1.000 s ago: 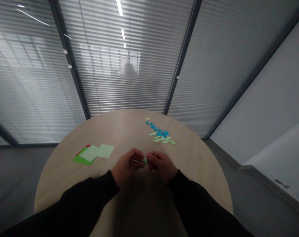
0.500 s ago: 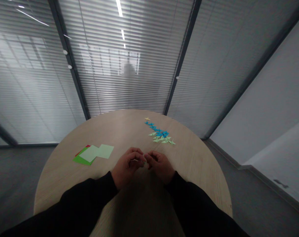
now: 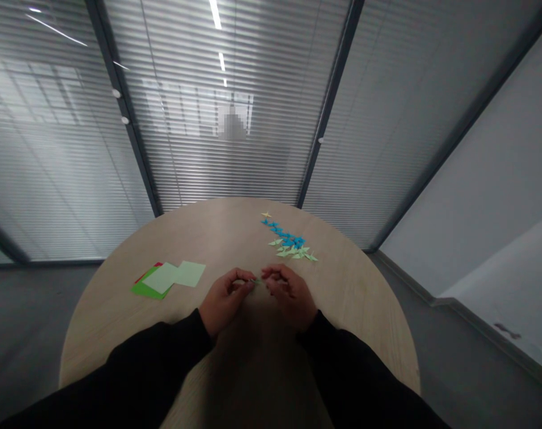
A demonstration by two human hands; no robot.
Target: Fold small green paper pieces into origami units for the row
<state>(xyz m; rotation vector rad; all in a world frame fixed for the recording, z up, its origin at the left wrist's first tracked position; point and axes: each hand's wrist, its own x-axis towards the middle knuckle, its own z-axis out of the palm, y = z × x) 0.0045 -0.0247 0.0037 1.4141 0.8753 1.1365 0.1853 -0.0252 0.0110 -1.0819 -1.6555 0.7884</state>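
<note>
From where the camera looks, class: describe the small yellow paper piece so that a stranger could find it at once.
Start at the round wooden table. On its far right side runs a line of folded paper pieces, pale green nearest, then blue. The yellow piece lies alone at the far end, the only yellow, star-shaped one.

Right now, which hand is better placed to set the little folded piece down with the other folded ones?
Probably the right hand: the folded pieces lie on its side, while the left hand sits nearer the paper sheets. Both pinch the small paper piece.
</note>
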